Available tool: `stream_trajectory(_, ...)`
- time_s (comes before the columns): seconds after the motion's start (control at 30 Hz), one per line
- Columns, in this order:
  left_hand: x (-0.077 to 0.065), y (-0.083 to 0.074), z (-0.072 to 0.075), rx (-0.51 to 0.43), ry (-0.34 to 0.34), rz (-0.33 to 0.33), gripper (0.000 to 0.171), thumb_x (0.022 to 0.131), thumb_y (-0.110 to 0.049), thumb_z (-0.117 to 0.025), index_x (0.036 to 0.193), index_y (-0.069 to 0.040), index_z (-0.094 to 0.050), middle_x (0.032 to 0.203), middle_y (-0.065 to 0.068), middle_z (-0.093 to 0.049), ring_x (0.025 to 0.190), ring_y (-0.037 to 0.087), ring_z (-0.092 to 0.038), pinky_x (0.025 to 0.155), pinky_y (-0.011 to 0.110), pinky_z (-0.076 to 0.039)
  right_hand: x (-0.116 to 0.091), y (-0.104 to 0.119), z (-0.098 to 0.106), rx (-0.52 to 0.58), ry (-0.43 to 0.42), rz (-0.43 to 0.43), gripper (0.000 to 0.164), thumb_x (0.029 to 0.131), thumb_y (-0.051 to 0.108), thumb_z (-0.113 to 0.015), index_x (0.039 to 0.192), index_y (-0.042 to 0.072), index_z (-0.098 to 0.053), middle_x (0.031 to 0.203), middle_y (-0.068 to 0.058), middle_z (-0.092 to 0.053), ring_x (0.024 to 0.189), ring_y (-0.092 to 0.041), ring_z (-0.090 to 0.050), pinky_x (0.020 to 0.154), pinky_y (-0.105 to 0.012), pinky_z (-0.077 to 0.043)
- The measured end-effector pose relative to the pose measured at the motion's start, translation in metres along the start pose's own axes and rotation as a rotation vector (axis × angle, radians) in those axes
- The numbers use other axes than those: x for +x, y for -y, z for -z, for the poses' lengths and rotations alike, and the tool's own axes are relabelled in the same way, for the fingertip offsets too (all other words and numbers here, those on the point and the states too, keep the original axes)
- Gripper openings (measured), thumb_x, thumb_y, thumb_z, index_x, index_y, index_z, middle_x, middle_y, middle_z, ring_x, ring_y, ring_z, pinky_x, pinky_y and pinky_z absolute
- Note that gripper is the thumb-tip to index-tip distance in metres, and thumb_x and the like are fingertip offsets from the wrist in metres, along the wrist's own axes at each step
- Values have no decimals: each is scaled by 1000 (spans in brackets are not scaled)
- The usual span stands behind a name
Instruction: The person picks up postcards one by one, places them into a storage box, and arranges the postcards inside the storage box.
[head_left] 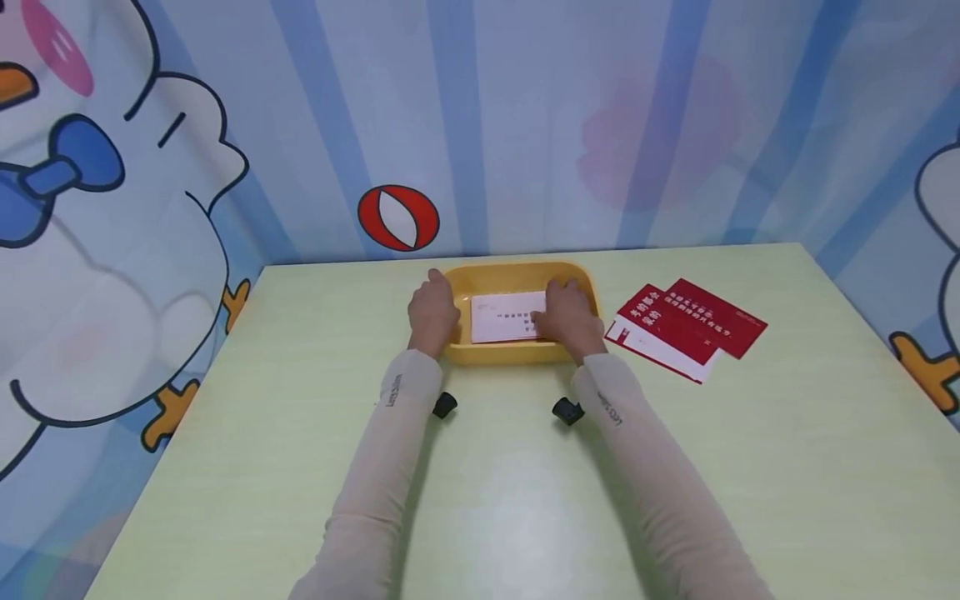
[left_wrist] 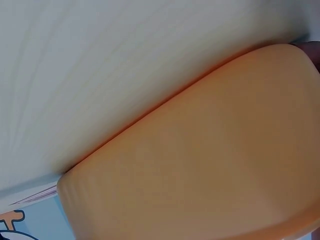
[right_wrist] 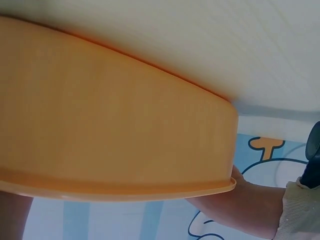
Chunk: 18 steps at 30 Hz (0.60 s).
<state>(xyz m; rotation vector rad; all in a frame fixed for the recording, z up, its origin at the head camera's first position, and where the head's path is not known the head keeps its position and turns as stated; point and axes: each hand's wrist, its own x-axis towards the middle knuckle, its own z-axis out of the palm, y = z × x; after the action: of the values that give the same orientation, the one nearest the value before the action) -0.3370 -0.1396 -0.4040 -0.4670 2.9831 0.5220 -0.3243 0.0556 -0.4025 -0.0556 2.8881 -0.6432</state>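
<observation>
A yellow plastic tray (head_left: 498, 355) stands near the back of the table, and its outer wall fills much of both wrist views. My left hand (head_left: 432, 310) grips the tray's left end at the rim. Inside the tray lie white cards (head_left: 498, 317) with red print, seen as a flat stack. Over the tray's right side, my right hand (head_left: 568, 317) reaches in and pinches the cards at their right end, the thumb lying across the top card. Its other fingertips are partly hidden behind the hand.
Several red and white cards (head_left: 682, 325) lie overlapping on the table (head_left: 495, 500), right of the tray. A cartoon-printed backdrop (head_left: 517, 125) rises behind the table's back edge. Black wrist cameras (head_left: 567, 411) hang under both sleeves.
</observation>
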Motion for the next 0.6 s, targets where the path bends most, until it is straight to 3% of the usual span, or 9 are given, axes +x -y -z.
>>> stream_trajectory(0.37, 4, 0, -2, 14, -14, -26, 50, 92, -12, -64, 132, -3, -36, 115, 15, -62, 99, 26, -63, 94, 39, -56, 0, -1, -2, -24, -23, -3, 57, 95, 33, -61, 140, 6, -39, 136, -17, -39, 116, -30, -41, 93, -56, -52)
stream_trajectory(0.6, 1, 0, -3, 24, -22, -14, 49, 92, -12, -64, 133, -5, -37, 116, 13, -61, 98, 25, -61, 97, 38, -55, 0, -1, -1, -27, -11, 0, 56, 95, 32, -60, 140, 6, -39, 134, -17, -40, 114, -30, -42, 93, -52, -52)
